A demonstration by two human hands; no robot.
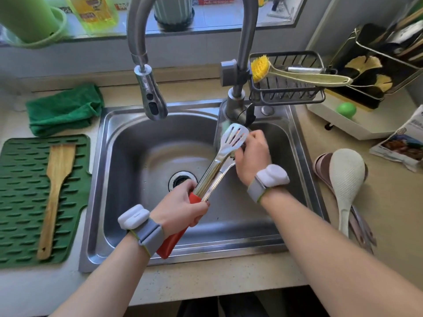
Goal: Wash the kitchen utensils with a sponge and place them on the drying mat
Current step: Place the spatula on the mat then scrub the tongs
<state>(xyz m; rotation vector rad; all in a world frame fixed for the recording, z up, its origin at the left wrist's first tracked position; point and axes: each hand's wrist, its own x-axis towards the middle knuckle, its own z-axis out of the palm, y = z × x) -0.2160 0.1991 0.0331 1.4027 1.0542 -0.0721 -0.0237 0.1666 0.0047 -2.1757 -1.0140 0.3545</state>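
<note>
Steel tongs point(219, 167) with slotted heads and a red handle slant over the sink point(128, 239). My left hand point(183, 209) grips the red handle near the drain. My right hand point(250, 156) is closed around the lower tong head, pressing a mostly hidden sponge whose greenish edge point(225, 128) shows behind the upper head. A wooden spatula point(55, 188) lies on the green ribbed drying mat point(20, 202) to the left of the sink. On the right counter a white rice paddle point(346, 179) rests across other utensils.
A pull-down faucet head point(152, 97) hangs above the basin. A wire caddy point(288, 88) with a yellow brush sits behind the sink. A folded green cloth point(64, 108) lies at back left, a dish rack point(384, 72) and a packet point(402, 145) at right.
</note>
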